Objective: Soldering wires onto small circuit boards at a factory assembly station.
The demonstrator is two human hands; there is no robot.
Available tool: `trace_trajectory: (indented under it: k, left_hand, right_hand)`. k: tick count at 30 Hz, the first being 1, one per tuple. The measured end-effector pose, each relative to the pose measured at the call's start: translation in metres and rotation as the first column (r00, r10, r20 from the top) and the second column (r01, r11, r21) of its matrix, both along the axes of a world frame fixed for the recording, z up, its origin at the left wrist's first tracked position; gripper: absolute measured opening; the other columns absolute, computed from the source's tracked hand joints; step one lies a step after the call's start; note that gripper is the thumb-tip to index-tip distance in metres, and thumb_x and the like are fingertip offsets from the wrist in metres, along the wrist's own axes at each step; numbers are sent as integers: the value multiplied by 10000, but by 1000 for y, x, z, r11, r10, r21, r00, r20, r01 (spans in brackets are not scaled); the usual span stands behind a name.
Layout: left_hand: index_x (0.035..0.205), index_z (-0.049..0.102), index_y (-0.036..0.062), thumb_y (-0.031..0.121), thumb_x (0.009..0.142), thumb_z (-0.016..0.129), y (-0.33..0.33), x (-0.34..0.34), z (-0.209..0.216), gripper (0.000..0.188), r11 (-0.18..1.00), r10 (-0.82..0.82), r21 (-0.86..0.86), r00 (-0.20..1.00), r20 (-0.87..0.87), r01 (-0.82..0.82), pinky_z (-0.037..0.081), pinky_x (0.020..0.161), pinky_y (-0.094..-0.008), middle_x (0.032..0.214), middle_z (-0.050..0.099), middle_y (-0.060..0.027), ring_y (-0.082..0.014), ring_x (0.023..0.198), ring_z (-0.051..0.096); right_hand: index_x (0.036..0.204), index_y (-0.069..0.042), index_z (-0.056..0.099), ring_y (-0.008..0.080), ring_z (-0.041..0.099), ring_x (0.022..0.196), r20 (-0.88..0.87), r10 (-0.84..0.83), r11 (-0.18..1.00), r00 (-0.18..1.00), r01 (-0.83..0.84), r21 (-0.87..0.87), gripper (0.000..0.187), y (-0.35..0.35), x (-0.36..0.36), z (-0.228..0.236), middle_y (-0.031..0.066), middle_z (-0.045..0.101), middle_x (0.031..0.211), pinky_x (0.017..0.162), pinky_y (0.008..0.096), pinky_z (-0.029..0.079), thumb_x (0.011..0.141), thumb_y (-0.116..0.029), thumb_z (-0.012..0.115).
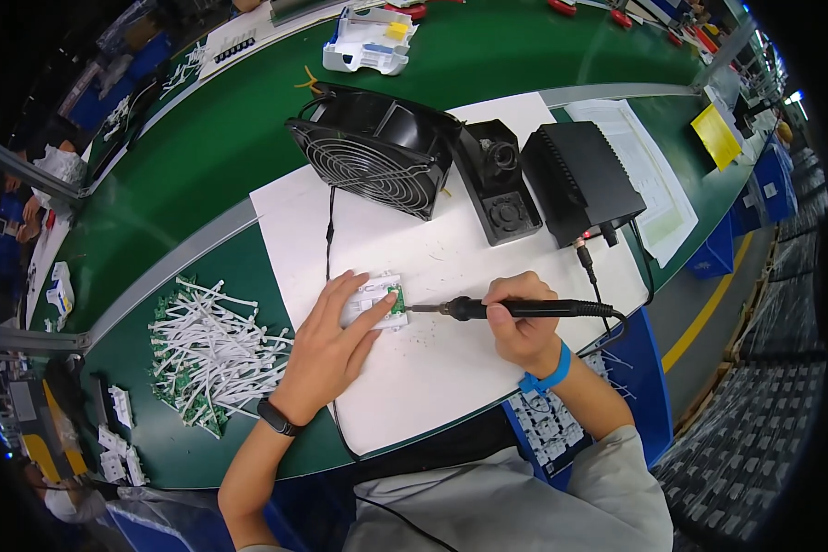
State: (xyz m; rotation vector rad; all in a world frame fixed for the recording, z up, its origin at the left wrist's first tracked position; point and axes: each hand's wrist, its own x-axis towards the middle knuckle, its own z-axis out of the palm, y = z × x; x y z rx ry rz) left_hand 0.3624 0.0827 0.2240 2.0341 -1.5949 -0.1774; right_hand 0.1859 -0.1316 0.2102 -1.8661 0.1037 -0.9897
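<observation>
A small white plastic housing (362, 299) with a green circuit board (396, 300) lies on a white sheet (432, 368) in front of me. My left hand (327, 342) steadies it, fingers along its left side and one fingertip on the board. My right hand (523, 322) is closed round the handle of a soldering iron (469, 308), held nearly level. The iron's tip points left and reaches the board's right edge; whether it touches I cannot tell. Left of my left hand is a heap of white cables with green boards (216, 350).
A black fan (377, 147), an iron stand (497, 184) and a black soldering station (584, 179) stand behind the work. The iron's cord hangs at the right. White parts (120, 442) lie front left; a blue bin (649, 386) of white parts sits below the table's right edge.
</observation>
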Motion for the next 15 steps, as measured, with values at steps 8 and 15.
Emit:
trace_trajectory:
  k: [8, 15]
  left_hand:
    - [1363, 684, 159, 54, 877, 739, 0, 0, -1, 500, 1000, 3, -3, 1000, 4, -3, 479, 1100, -491, 1452, 524, -206, -439, 1368, 503]
    - [1366, 681, 158, 29, 854, 738, 0, 0, -1, 531, 1000, 2, -7, 1000, 0, -2, 469, 1115, -485, 1468, 512, -206, -429, 1374, 506]
  right_hand:
    - [923, -28, 622, 156, 593, 532, -16, 12, 1000, 1000, -12, 5, 148, 0, 1, -1, 68, 670, 710, 534, 277, 465, 940, -120, 737]
    - [919, -31, 616, 162, 606, 538, -11, -5, 1000, 1000, 5, -4, 158, 0, 1, -2, 67, 673, 704, 538, 279, 471, 944, -133, 734]
